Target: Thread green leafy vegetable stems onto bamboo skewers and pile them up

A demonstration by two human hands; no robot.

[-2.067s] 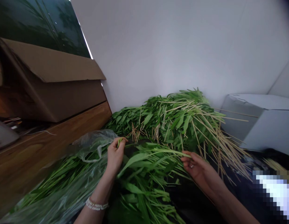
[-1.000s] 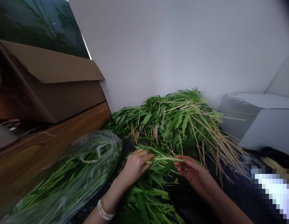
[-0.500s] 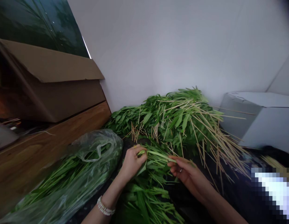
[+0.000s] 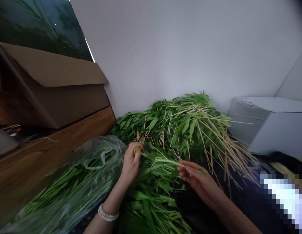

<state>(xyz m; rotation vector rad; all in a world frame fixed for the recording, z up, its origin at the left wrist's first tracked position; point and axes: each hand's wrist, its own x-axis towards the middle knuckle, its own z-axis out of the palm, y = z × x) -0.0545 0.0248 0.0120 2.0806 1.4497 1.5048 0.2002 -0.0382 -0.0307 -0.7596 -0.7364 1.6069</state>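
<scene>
My left hand (image 4: 131, 162) is closed, and a small piece of green leaf (image 4: 135, 149) shows between its fingers. It is up and to the left of the loose greens. In the fingertips of my right hand (image 4: 198, 178) is a pale green leafy stem (image 4: 174, 162), held by its end and pointing left. Below and between the hands lies a heap of leafy green stems (image 4: 158, 204). Behind them is a larger pile of greens (image 4: 165, 120) with many thin wooden sticks (image 4: 221, 136) in it, most jutting out toward the right.
To the left a clear plastic bag (image 4: 97, 182) holds more green stems. A cardboard box (image 4: 75, 104) rests on a wooden surface (image 4: 92, 125) at the upper left. The white wall (image 4: 165, 48) stands behind the pile, and a white box (image 4: 282, 126) is at the right.
My left hand has moved left and a little upward, away from the stem, with a small green piece in it. My right hand keeps the stem in nearly the same place.
</scene>
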